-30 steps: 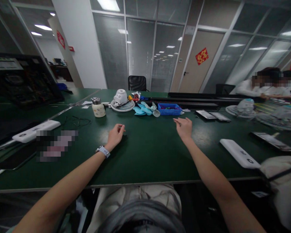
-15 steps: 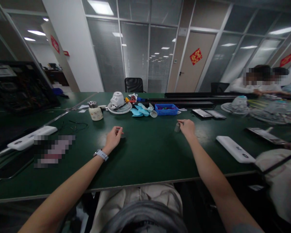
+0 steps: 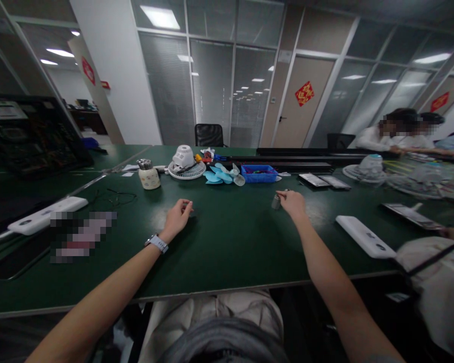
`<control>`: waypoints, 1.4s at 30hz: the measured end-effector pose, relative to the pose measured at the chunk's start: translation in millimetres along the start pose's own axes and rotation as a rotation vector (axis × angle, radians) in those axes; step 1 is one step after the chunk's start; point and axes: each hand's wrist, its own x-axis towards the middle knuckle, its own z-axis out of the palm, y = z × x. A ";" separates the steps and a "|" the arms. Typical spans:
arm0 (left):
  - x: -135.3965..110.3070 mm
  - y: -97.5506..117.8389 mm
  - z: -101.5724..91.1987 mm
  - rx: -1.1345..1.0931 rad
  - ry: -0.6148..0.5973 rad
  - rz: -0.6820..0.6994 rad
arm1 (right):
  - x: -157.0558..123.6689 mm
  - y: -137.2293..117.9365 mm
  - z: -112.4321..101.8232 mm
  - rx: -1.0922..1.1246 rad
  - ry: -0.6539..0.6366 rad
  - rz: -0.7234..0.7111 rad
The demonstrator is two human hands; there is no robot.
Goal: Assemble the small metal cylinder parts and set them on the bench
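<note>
Both my arms reach out over a dark green table (image 3: 227,252). My left hand (image 3: 177,218), with a watch on the wrist, rests on the table with its fingers curled in a pinch; what they hold, if anything, is too small to name. My right hand (image 3: 293,202) pinches a small grey cylinder (image 3: 276,201) that stands upright on the table. Beyond my hands lie a white fan housing (image 3: 186,164), light blue fan blades (image 3: 221,175) and a blue parts tray (image 3: 259,173).
A small cream flask (image 3: 148,175) stands at the left of the fan parts. White power strips lie at the left (image 3: 45,215) and right (image 3: 365,236). Black cable (image 3: 115,196) lies loose on the table. Other people sit at the far right, with more fan parts.
My right hand, open one second ago, has closed on the small grey cylinder and holds it upright. My left hand has stayed curled in place. The view shifted slightly.
</note>
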 end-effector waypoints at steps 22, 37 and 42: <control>-1.1 0.7 1.3 -0.004 -0.037 0.029 | 22.0 7.5 47.1 -0.065 0.059 -0.149; -3.4 5.5 -0.3 0.022 -0.034 0.033 | 16.3 38.6 41.0 0.263 0.350 0.138; -2.3 2.4 1.0 0.014 -0.041 0.039 | 22.2 52.9 68.9 0.383 0.044 0.289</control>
